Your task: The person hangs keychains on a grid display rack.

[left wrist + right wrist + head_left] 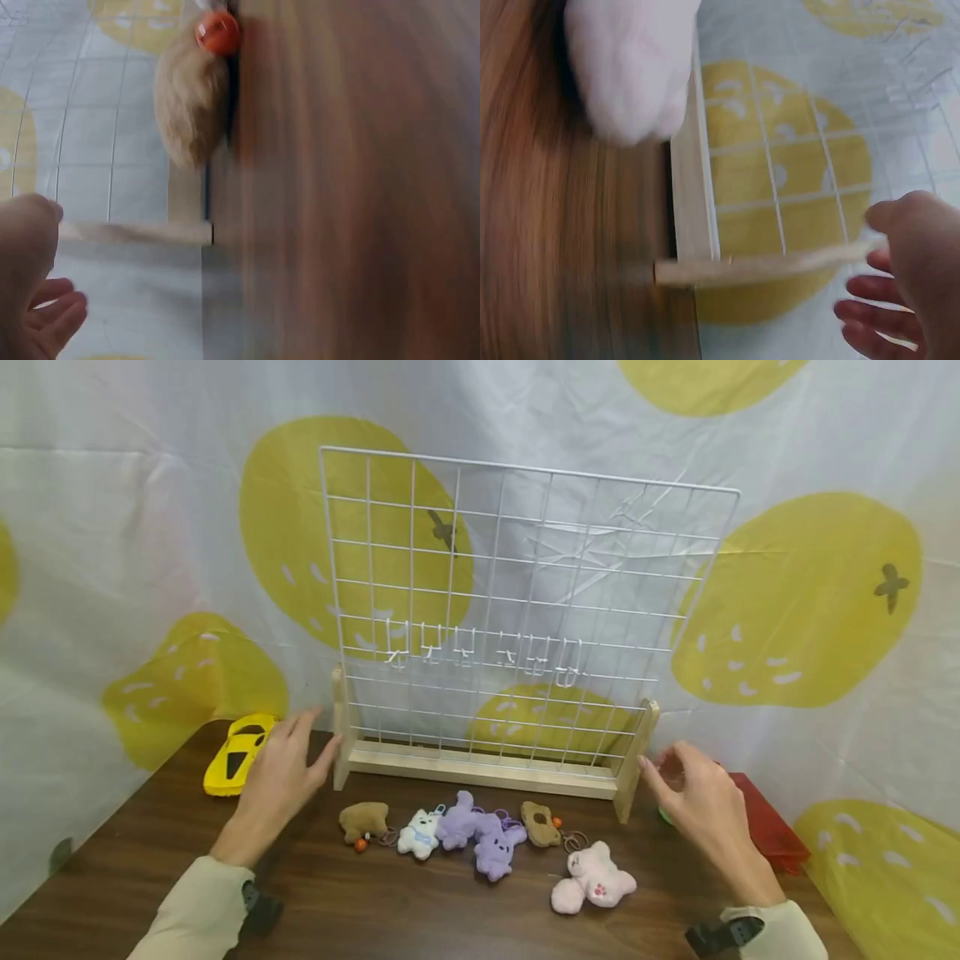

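Note:
A white wire grid rack (491,560) stands upright in a wooden base (487,768), with several small white hooks (465,653) in a row across it. My left hand (281,768) is beside the left wooden post (342,727), thumb and fingers spread apart. At the right post (636,760), my right hand (697,793) has its thumb tip close to the wood and its fingers loosely bent. Before the rack lie plush keychains: a brown one (365,821), a white one (420,835), purple ones (495,852), another brown one (536,825) and a pink one (600,877).
A yellow plush car-shaped item (231,764) lies at the table's left edge, behind my left hand. On the right, a red item (768,827) lies partly hidden by my right hand. A white curtain with yellow fruit prints (802,602) hangs behind the brown wooden table (360,910).

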Demonstrator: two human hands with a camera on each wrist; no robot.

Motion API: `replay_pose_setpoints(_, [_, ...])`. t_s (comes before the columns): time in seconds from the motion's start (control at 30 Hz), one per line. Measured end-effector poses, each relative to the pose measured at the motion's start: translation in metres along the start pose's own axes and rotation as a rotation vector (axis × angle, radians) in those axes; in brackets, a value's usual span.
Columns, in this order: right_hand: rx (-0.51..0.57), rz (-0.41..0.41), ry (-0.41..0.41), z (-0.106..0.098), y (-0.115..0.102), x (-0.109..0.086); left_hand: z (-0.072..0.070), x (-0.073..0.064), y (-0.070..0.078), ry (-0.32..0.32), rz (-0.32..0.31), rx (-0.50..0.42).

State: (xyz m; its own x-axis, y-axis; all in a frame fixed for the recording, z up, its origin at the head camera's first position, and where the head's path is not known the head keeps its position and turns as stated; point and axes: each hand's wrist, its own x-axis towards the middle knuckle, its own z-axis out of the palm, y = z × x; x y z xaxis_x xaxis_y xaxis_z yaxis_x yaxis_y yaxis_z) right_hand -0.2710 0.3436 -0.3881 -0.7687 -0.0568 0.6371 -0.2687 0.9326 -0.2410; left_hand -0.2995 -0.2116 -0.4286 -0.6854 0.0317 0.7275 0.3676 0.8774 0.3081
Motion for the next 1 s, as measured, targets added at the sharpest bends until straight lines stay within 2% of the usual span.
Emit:
replay_pose_setpoints(0.1, [0.108,-0.087,-0.08,0.004,-0.009,0.001,0.006,0.003,0.006,-0.05,-0.074,-0.091])
replay_pose_setpoints(0.23, [0.29,-0.194,-0.322,0.015,-0.016,0.002,0.016,0.008,0.011,-0.09,-0.135,-0.171])
replay_pose_setpoints(0.37, [0.385,-0.222,-0.589,0.028,-0.017,0.001,0.022,0.009,0.013,-0.078,-0.166,-0.158])
replay_pose_setpoints(0.47, [0.4,-0.218,-0.714,0.035,-0.016,0.001,0.024,0.009,0.014,-0.082,-0.171,-0.136])
replay_pose_setpoints(0.7, [0.453,-0.12,-0.886,0.046,-0.013,0.003,0.026,0.009,0.012,-0.104,-0.18,-0.162])
replay_pose_setpoints(0.8, [0.466,-0.106,-0.908,0.051,-0.013,0.004,0.026,0.009,0.01,-0.094,-0.179,-0.176])
replay_pose_setpoints(1.0, [0.455,-0.121,-0.902,0.055,-0.013,0.006,0.024,0.011,0.009,-0.094,-0.18,-0.189])
